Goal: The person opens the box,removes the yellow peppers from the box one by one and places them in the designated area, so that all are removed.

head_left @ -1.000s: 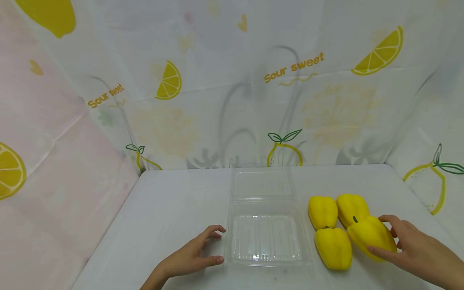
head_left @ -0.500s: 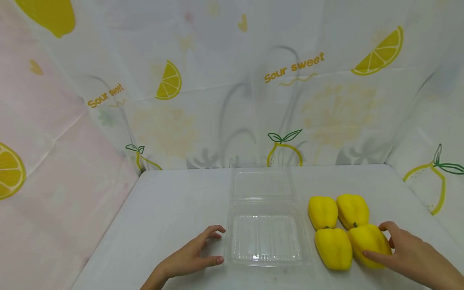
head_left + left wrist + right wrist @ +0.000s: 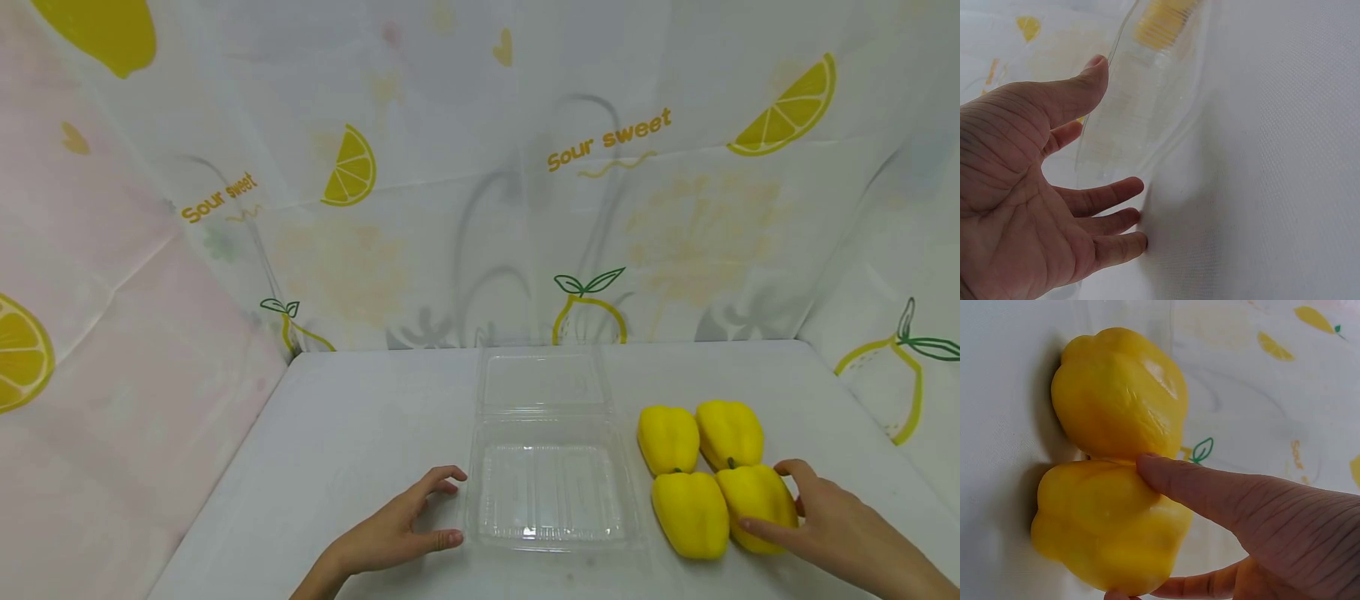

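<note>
My right hand (image 3: 832, 517) holds a yellow bell pepper (image 3: 753, 508) with a short dark stem, its thumb (image 3: 1191, 484) on one side and fingers round the other. In the head view this pepper is the front right one of a close group. Beside it lies another yellow bell pepper (image 3: 690, 517), almost touching it. Behind them sit a back left pepper (image 3: 667, 440) and a back right pepper (image 3: 730, 433). My left hand (image 3: 405, 525) is next to the left edge of a clear plastic clamshell box (image 3: 553, 492), fingers loosely bent and holding nothing.
The box's lid (image 3: 542, 382) lies folded back toward the rear of the white table (image 3: 360, 417). A lemon-printed cloth (image 3: 450, 208) hangs behind the table, with more cloth at both sides.
My right hand has moved left and slightly nearer with its bell pepper, which now sits lower, level beside the front left pepper. The left hand and the box have stayed still.
</note>
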Demonstrator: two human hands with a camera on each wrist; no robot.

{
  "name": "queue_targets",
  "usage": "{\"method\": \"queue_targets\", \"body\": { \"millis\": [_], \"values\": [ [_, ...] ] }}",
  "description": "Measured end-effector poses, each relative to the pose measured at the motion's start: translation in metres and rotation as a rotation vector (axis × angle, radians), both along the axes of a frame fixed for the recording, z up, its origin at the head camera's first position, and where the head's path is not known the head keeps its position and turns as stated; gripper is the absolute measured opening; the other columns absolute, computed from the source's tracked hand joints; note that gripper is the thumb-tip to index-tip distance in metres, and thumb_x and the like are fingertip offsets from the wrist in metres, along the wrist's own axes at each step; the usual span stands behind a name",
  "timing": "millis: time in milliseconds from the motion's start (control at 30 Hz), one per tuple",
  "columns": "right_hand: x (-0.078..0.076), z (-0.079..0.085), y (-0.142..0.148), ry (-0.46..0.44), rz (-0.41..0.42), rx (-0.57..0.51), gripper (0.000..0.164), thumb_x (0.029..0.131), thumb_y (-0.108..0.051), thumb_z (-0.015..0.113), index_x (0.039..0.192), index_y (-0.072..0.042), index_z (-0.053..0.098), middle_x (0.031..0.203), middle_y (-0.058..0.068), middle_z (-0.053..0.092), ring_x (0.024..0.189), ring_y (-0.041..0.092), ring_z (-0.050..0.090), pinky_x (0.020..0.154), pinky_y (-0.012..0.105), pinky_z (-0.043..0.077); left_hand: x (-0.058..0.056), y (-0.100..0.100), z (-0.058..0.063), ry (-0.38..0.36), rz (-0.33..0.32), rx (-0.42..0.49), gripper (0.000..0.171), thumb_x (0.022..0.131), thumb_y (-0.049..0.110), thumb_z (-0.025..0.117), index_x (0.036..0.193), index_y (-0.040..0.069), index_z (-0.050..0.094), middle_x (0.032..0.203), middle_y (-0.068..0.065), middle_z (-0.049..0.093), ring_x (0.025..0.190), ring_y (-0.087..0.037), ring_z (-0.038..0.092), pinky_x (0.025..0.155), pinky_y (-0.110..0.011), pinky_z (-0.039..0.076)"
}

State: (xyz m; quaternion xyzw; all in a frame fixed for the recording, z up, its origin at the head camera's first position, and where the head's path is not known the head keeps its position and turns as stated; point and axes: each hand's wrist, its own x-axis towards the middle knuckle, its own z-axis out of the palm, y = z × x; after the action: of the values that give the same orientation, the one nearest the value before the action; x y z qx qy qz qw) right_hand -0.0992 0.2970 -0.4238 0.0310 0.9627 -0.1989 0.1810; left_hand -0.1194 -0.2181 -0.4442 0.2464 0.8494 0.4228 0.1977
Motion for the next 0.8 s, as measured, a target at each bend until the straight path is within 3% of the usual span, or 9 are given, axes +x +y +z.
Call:
{"method": "queue_targets", "body": {
  "millis": [600, 800],
  "values": [
    [-0.006, 0.007, 0.004, -0.006, 0.040, 0.047, 0.097, 0.084, -0.067, 0.063, 0.128, 0.015, 0.038, 0.085, 0.007, 0.058, 0.069, 0.021, 0.052, 0.059, 0.041, 0.047, 0.001, 0.001, 0.002, -0.005, 0.005, 0.032, 0.064, 0.094, 0.036, 0.068, 0.146, 0.025, 0.033, 0.143, 0.003, 0.046, 0.133, -0.023, 0.043, 0.103, -0.058, 0.034],
    [-0.020, 0.017, 0.013, 0.063, 0.057, 0.044, 0.097, 0.087, -0.066, 0.061, 0.131, 0.017, 0.036, 0.092, 0.016, 0.059, 0.072, 0.024, 0.055, 0.060, 0.043, 0.048, 0.002, 0.000, 0.003, 0.014, 0.025, 0.041, 0.062, 0.096, 0.035, 0.066, 0.147, 0.024, 0.031, 0.142, -0.004, 0.048, 0.134, -0.030, 0.043, 0.101, -0.063, 0.034]
  ]
}}
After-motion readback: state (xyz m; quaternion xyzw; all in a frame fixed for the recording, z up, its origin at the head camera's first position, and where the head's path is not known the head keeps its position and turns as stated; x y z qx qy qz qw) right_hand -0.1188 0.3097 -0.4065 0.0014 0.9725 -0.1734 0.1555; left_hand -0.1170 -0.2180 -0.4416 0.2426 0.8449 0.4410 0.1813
